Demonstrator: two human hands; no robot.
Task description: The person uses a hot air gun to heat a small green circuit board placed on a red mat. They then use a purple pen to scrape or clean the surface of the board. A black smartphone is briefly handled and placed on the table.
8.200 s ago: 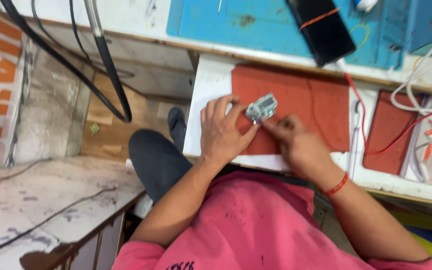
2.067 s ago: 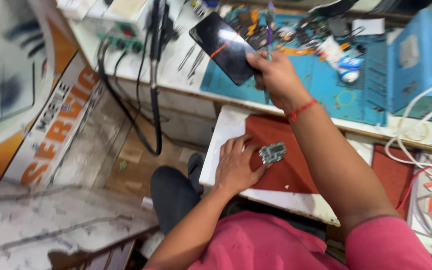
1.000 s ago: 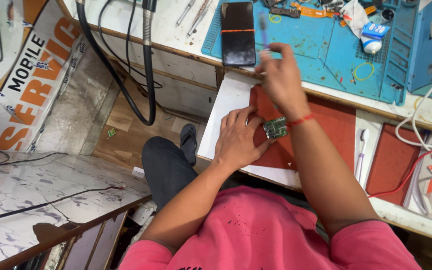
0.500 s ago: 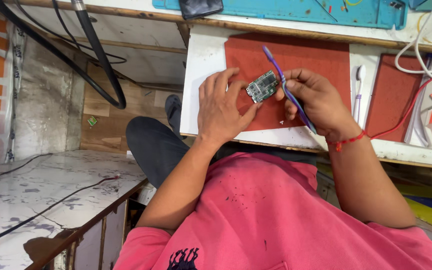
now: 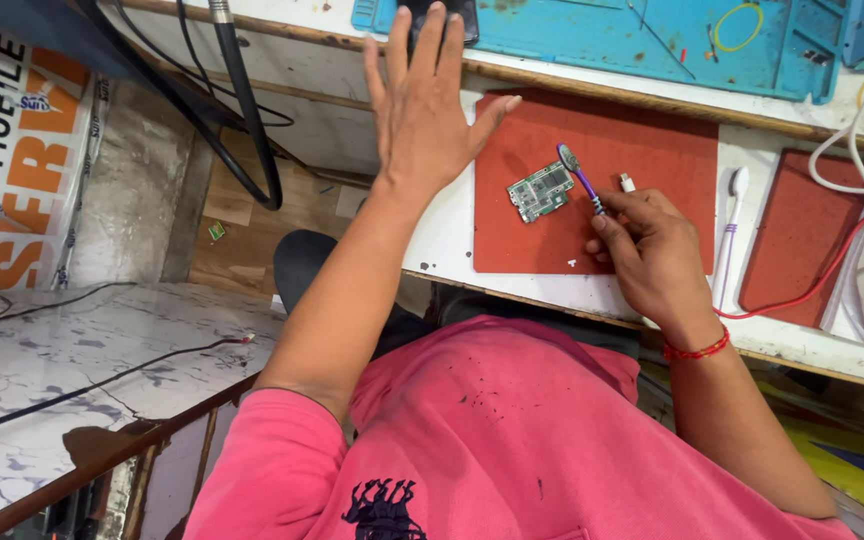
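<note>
A small green circuit board lies flat on a red work mat a little right of the middle of the frame, in the upper half, with no hand on it. Just beside its right edge is the head of a purple brush, whose handle slants down to the right into the right hand. That hand rests on the lower right part of the mat, fingers curled and pinching the handle's lower end. The left hand is raised at the upper middle of the frame, fingers spread and holding nothing, its thumb over the mat's upper left corner and its fingertips reaching a dark phone at the top edge. The mat sits on a white bench. A white toothbrush lies to the right of the mat, and a second red mat beyond it. A blue mat spans the top. Black cables hang at upper left.
</note>
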